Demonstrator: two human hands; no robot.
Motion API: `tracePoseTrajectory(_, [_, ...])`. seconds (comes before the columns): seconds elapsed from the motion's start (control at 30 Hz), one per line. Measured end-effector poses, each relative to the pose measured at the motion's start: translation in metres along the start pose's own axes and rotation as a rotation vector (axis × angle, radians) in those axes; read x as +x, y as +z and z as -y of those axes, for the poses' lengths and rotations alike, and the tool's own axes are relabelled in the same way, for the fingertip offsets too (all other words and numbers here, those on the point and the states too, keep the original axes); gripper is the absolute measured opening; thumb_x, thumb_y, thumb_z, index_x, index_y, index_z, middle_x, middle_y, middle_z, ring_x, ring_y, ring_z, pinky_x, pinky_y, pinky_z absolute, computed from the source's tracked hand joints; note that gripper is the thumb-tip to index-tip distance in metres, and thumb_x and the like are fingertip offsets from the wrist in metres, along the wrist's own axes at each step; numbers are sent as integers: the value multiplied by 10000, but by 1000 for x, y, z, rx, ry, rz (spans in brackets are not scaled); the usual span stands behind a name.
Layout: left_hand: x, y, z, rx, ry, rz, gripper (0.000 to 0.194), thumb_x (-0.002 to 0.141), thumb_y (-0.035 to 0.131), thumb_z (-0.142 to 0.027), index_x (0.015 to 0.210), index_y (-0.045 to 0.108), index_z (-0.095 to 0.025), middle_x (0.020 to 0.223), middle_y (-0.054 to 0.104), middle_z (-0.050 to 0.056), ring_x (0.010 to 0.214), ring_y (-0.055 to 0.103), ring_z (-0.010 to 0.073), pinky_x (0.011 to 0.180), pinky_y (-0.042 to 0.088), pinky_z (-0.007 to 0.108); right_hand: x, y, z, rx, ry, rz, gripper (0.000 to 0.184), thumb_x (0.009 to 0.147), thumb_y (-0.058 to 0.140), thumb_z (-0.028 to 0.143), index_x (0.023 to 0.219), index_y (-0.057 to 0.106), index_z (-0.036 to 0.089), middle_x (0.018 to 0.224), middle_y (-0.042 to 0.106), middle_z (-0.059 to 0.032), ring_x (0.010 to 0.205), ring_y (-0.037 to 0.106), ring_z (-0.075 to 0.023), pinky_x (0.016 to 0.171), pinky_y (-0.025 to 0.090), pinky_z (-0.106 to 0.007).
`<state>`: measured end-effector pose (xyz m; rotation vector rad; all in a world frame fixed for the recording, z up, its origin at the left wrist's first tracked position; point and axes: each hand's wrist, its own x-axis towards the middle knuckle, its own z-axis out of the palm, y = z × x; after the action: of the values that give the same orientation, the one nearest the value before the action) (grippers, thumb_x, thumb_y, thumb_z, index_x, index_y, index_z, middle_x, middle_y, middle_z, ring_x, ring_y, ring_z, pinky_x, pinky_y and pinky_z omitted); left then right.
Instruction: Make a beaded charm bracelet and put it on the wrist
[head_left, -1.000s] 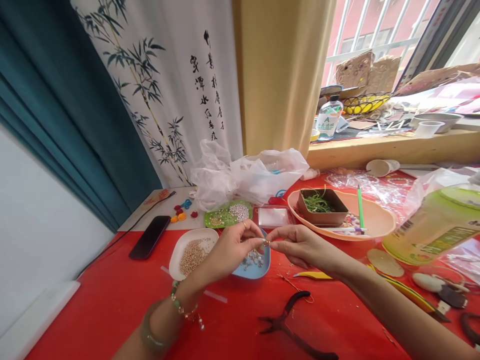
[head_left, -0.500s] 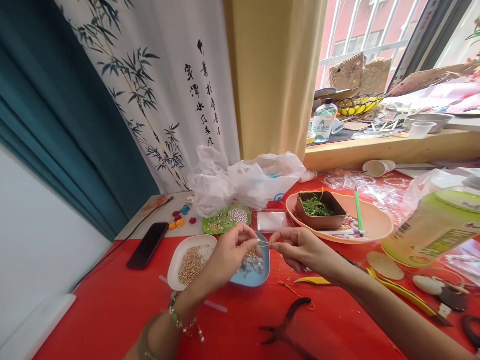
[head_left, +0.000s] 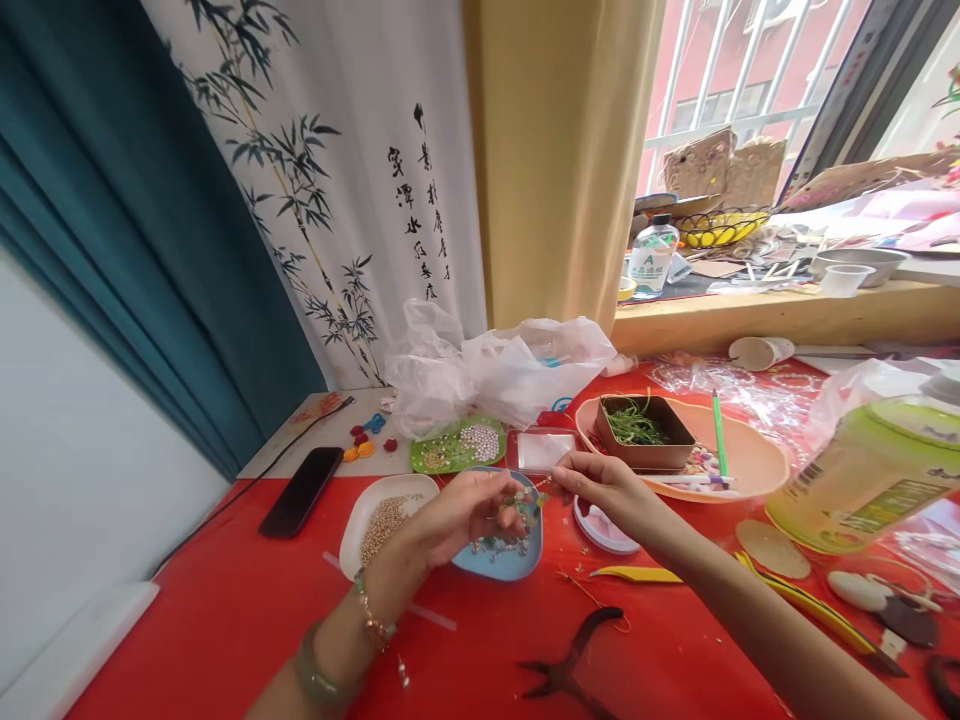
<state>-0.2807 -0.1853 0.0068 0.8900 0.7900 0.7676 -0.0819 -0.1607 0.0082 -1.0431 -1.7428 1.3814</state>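
My left hand hovers over the blue dish of small mixed beads, fingers curled with several green and pale beads at the fingertips. My right hand is pinched on a thin gold wire that reaches toward the left fingertips. A white dish of gold beads lies just left of the left hand. A small white dish sits under the right wrist. Black pliers lie on the red cloth below both hands.
A green bead tray, a clear box and white plastic bags sit behind. An orange tray holds a brown box of green wire. A phone lies left, a green bottle right.
My left hand has dropped lower over the blue dish and turned palm up with beads at its fingers. My right hand has stayed pinched on the wire and shifted slightly. The camera tilted down a little.
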Motion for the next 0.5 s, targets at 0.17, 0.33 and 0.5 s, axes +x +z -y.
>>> tracePoseTrajectory(0.17, [7, -3, 6, -218, -24, 63, 354, 782, 535, -426, 837, 609, -84, 458, 493, -20, 621, 607, 173, 711, 432, 288, 1, 7, -6, 78, 45, -34, 389, 774, 473, 526, 729, 554, 148, 722, 577, -42, 658, 538, -132, 534, 415, -225])
tracePoseTrajectory(0.33, [9, 1, 5, -487, 18, 145, 308, 837, 397, -276, 830, 626, -70, 625, 628, 66, 710, 626, 175, 754, 432, 283, 3, 14, -12, 81, 24, -83, 291, 799, 455, 437, 806, 538, 159, 832, 576, -60, 734, 562, -154, 578, 451, -257])
tracePoseTrajectory(0.5, [3, 12, 1, -640, 189, 118, 315, 759, 345, -103, 920, 614, -72, 1065, 627, 137, 1041, 558, 195, 811, 440, 248, 0, 28, -21, 11, -147, -161, 132, 727, 444, 178, 847, 497, 195, 845, 542, -22, 804, 527, -155, 696, 444, -291])
